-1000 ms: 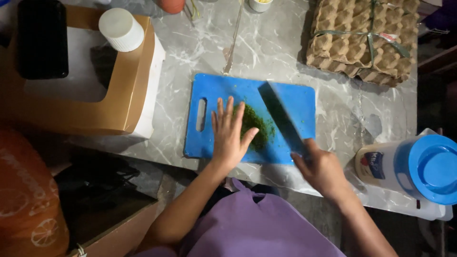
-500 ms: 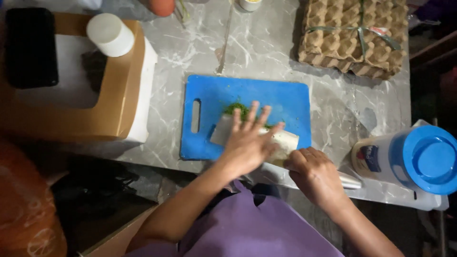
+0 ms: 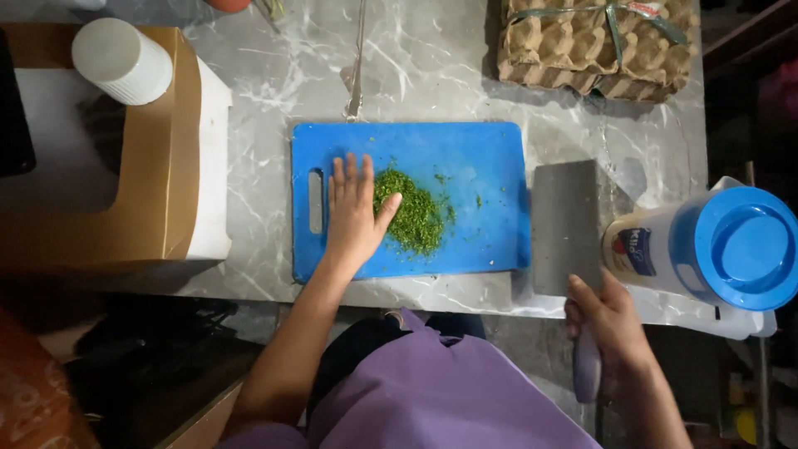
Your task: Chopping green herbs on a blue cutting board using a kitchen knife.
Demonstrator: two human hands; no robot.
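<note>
Low in the right of the frame, the right hand is wrapped tight around the pale handle of a cleaver, fingers curled fully closed on it. The broad grey blade points up the frame and sits flat-faced to the camera, just off the right edge of the blue cutting board, over the marble counter; whether it touches the counter cannot be told.

At centre left, the left hand lies palm down on the board with its fingers spread and open, gripping nothing. Its thumb side presses against the left flank of a mound of finely chopped green herbs, which sits near the middle of the board, with a few loose flecks scattered to its right. The board's handle slot shows just left of that hand.

Further out, a white jug with a blue lid stands at the right edge, just beside the blade. A cardboard egg tray tied with green string fills the upper right. At the upper left, a brown cardboard box carries a white cylindrical container. A purple garment covers the person at the bottom centre.
</note>
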